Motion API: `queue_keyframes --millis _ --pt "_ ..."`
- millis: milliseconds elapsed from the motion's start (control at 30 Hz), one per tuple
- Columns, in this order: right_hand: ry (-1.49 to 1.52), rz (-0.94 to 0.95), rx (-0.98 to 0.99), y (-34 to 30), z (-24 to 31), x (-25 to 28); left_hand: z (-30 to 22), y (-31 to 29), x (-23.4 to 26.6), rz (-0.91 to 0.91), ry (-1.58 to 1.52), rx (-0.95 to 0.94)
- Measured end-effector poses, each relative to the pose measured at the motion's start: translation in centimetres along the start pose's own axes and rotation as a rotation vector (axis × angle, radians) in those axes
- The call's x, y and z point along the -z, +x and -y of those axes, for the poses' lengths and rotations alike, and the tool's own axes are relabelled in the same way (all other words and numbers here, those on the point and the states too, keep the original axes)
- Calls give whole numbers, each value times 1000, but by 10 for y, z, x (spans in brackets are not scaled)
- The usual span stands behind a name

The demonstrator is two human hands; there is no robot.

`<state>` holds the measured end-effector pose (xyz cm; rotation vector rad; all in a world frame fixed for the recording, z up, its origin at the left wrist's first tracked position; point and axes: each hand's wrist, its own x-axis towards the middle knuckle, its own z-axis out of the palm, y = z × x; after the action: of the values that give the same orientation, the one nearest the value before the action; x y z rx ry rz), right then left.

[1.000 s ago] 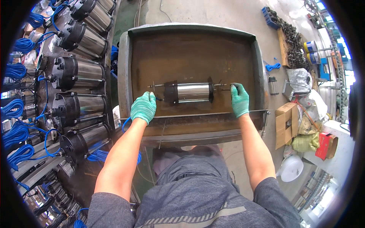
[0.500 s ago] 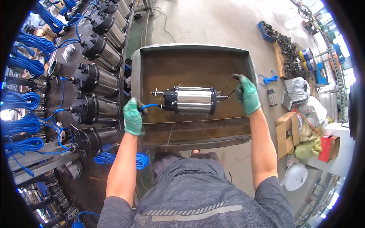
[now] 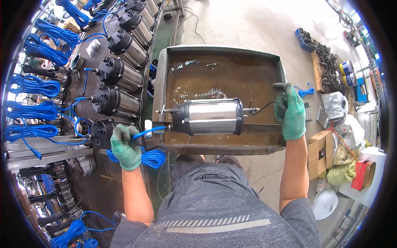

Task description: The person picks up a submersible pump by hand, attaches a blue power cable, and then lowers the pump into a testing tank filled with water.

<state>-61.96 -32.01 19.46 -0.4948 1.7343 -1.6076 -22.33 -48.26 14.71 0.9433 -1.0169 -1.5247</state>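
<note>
A steel motor pump [image 3: 215,117] with black end caps hangs level over the near part of a metal tank [image 3: 225,50] of brown water [image 3: 231,76]. My left hand [image 3: 126,147], in a green glove with dark fingertips, is closed on the blue cable [image 3: 147,132] that enters the pump's left end. On the other side my right hand [image 3: 290,110], gloved alike, is closed on a thin black cord [image 3: 264,108] joined to the pump's right end. The pump hangs between the two hands, and neither touches its body.
Along the left, a bench [image 3: 84,56] carries a row of similar pumps [image 3: 118,74] with coiled blue cables [image 3: 33,109]. A small white bottle [image 3: 148,127] stands by the tank's left side. Cardboard [image 3: 319,155], bags and a blue crate [image 3: 304,40] lie on the floor at right.
The pump has come up and toward me, leaving ripples in the water. My left hand has moved left and nearer to me with the cable. The view has shifted slightly.
</note>
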Motion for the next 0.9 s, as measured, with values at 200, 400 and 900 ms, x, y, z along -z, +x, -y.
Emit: queue_keyframes --millis 200,400,900 --pt "23 8 4 -25 -10 4 3 -33 19 59 57 40" --pt "12 3 44 -50 -16 4 22 -39 23 -89 105 166" --pt "-65 -3 24 -77 -56 29 69 -70 12 10 333 204"
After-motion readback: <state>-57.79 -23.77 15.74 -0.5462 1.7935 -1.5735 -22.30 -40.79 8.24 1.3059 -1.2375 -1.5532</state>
